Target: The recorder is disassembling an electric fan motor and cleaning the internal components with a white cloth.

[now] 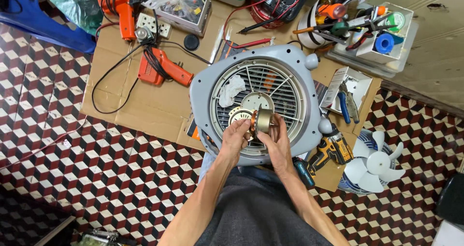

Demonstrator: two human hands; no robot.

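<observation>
A grey box fan housing (203, 89) with a round metal grille lies face up on cardboard in front of me. Above its lower middle I hold a small fan motor (262, 120) with copper windings and a short shaft. My left hand (235, 136) grips the motor's left side and my right hand (276, 139) grips its right side. A white rag (231, 90) lies on the grille at the upper left. A round metal plate (256, 100) sits at the grille's centre.
Flat cardboard (145, 101) covers the patterned tile floor. Two orange power tools (164, 68) and a power strip (153, 25) lie at upper left. Tool trays (377, 38), pliers in a white box (345, 103), a cordless drill (328, 152) and a white fan blade (374, 161) lie at right.
</observation>
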